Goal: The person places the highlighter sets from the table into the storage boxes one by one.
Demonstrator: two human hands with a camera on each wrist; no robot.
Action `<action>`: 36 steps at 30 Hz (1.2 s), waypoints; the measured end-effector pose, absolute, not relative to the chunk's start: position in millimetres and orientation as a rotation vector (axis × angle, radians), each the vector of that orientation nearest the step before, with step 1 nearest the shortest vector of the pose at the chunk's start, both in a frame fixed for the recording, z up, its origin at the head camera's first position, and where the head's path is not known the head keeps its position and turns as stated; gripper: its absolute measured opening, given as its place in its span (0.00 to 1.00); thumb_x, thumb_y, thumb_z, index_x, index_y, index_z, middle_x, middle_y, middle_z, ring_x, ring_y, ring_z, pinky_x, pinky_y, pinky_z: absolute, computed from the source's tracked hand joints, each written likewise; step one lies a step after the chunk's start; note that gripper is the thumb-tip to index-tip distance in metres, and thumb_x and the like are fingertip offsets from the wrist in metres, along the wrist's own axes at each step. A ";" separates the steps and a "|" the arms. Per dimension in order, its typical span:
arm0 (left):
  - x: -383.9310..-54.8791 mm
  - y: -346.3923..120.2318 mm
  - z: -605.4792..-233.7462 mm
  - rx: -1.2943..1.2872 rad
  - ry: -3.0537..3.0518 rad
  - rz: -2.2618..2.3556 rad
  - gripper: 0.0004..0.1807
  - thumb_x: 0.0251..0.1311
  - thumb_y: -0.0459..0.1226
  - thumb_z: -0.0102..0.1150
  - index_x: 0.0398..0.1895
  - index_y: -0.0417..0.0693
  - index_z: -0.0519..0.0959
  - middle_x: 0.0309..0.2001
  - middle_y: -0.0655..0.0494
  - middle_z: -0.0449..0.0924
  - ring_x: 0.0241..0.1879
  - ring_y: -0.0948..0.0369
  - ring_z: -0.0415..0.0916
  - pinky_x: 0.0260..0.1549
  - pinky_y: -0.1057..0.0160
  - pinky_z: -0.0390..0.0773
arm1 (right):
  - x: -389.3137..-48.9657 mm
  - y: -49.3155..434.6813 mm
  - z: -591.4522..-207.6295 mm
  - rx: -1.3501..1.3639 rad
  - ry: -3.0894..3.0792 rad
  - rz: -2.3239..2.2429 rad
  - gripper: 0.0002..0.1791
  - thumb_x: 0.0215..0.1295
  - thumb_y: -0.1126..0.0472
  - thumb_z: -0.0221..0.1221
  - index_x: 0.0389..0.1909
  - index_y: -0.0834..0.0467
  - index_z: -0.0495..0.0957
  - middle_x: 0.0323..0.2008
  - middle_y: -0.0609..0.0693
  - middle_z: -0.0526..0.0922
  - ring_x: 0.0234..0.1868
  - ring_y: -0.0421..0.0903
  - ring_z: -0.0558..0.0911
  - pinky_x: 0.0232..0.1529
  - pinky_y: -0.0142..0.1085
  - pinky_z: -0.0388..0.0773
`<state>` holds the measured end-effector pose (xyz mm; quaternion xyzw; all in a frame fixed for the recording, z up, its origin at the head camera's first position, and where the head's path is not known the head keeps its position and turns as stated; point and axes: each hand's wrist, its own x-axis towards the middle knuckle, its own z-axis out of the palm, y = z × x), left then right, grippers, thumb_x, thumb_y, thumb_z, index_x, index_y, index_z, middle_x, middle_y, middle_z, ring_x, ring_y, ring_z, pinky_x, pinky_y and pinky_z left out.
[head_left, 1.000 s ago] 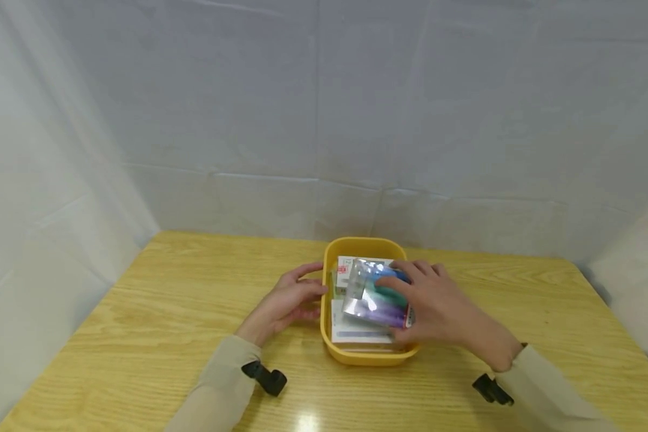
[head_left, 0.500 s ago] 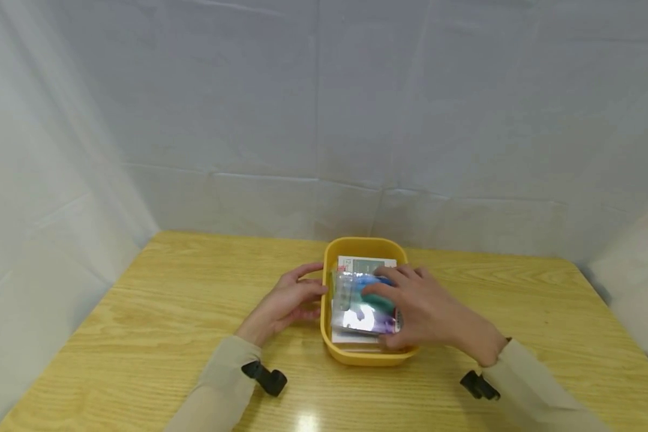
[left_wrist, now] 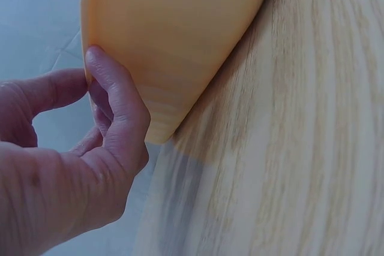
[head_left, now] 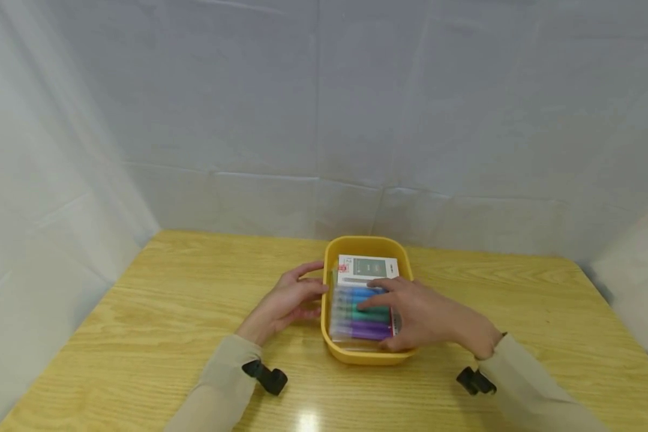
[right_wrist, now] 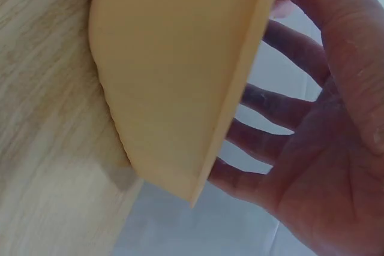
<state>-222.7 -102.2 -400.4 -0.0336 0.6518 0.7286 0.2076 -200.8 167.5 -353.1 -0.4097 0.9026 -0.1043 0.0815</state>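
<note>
A yellow plastic basket stands on the table. In it lies a clear pack of coloured pens, blue, green and purple, flat on the other contents. My right hand reaches over the basket's right rim and holds the pack across its width, thumb at the near edge, one fingertip on the pens. The right wrist view shows these fingers mostly hidden behind the basket wall. At the left rim, my left hand grips the basket with bent fingers; its fingertips meet at the rim in the left wrist view.
Behind the pen pack, a white box with a grey-green panel lies in the basket. The wooden table extends to both sides. A pale sheet hangs behind its far edge.
My right hand has lowered the pen pack, which was tilted, so it now lies flat toward the near left of the basket. More of the white box shows. The left hand has stayed.
</note>
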 end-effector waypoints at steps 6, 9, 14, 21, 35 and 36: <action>-222.4 -102.4 -399.5 -0.093 1.814 2.028 0.34 0.68 0.32 0.58 0.77 0.52 0.62 0.63 0.41 0.78 0.47 0.57 0.80 0.34 0.63 0.82 | -203.5 170.2 -349.9 -1.225 2.616 -0.387 0.32 0.57 0.45 0.73 0.64 0.43 0.80 0.75 0.61 0.67 0.71 0.64 0.72 0.66 0.61 0.73; -221.8 -102.8 -399.4 -0.087 1.818 2.028 0.35 0.67 0.31 0.57 0.77 0.51 0.62 0.62 0.40 0.78 0.48 0.56 0.80 0.34 0.63 0.82 | -204.0 170.9 -349.4 -1.225 2.587 -0.408 0.30 0.59 0.46 0.72 0.64 0.44 0.81 0.75 0.61 0.66 0.72 0.63 0.71 0.67 0.60 0.73; -223.4 -103.4 -401.4 -0.087 1.828 2.025 0.34 0.68 0.32 0.57 0.77 0.50 0.62 0.63 0.39 0.78 0.48 0.56 0.81 0.33 0.63 0.83 | -204.9 170.6 -348.2 -1.227 2.559 -0.446 0.27 0.60 0.49 0.71 0.62 0.45 0.82 0.76 0.61 0.66 0.73 0.62 0.71 0.68 0.59 0.71; -224.6 -103.4 -402.9 -0.092 1.832 2.021 0.34 0.68 0.32 0.57 0.77 0.52 0.62 0.63 0.40 0.78 0.47 0.57 0.81 0.33 0.63 0.82 | -205.1 168.8 -347.5 -1.216 2.537 -0.479 0.26 0.58 0.54 0.70 0.60 0.44 0.84 0.76 0.60 0.66 0.73 0.61 0.70 0.70 0.59 0.69; -223.4 -103.9 -401.2 -0.107 1.840 2.029 0.34 0.68 0.31 0.58 0.76 0.51 0.63 0.61 0.40 0.78 0.47 0.57 0.81 0.33 0.63 0.83 | -202.3 175.7 -355.0 -1.145 2.599 -0.608 0.24 0.64 0.47 0.66 0.62 0.45 0.82 0.75 0.57 0.68 0.71 0.61 0.72 0.67 0.61 0.72; -222.9 -103.9 -401.3 -0.102 1.848 2.028 0.34 0.68 0.31 0.58 0.76 0.50 0.63 0.61 0.39 0.78 0.47 0.56 0.81 0.33 0.63 0.83 | -200.6 177.4 -355.5 -1.124 2.616 -0.627 0.24 0.65 0.47 0.65 0.62 0.45 0.82 0.75 0.57 0.68 0.71 0.61 0.72 0.67 0.61 0.72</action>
